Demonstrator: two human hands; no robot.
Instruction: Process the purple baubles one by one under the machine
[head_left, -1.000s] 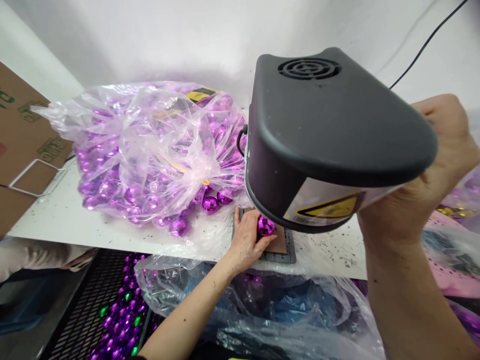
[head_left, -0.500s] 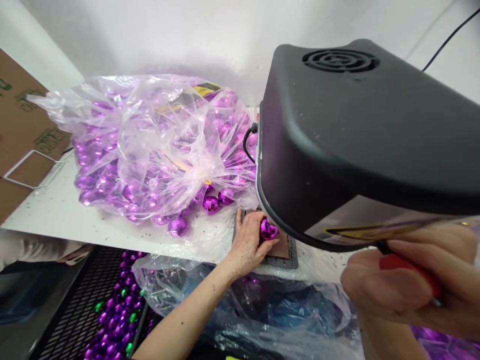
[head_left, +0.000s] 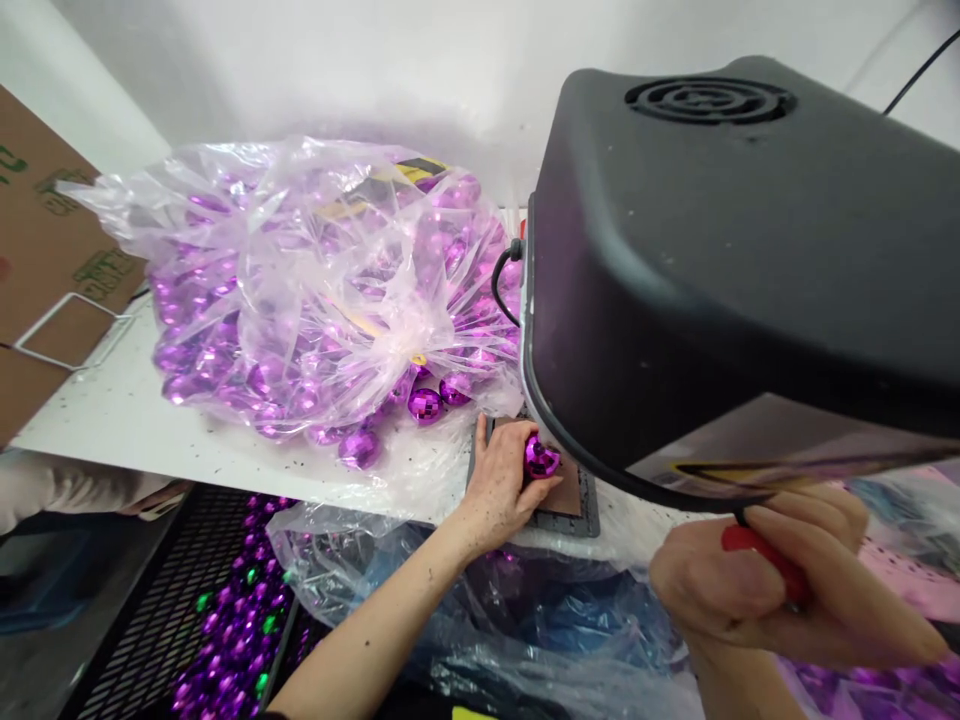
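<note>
My left hand [head_left: 501, 482] rests on a brown pad [head_left: 561, 492] set on a dark base plate [head_left: 581, 524]. Its fingers and thumb are closed round a shiny purple faceted ball [head_left: 541, 460]. That ball sits at the lower left edge of a big black machine housing [head_left: 720, 240], and the part of the machine beneath the housing is hidden. At the lower right, my right hand [head_left: 757, 585] is wrapped round a red handle [head_left: 772, 562] just below the housing.
A clear plastic bag [head_left: 315, 270] of purple balls fills the table's left side, with loose balls [head_left: 426, 405] before it. Plastic sheeting [head_left: 480, 640] hangs below the front edge. A black crate [head_left: 135, 600] holds purple and green balls. Cardboard [head_left: 52, 240] stands left; a person's sleeve [head_left: 67, 490] shows.
My right hand has moved left and slightly down with the red handle. My left hand keeps its hold on the ball in nearly the same spot. The view has shifted slightly.
</note>
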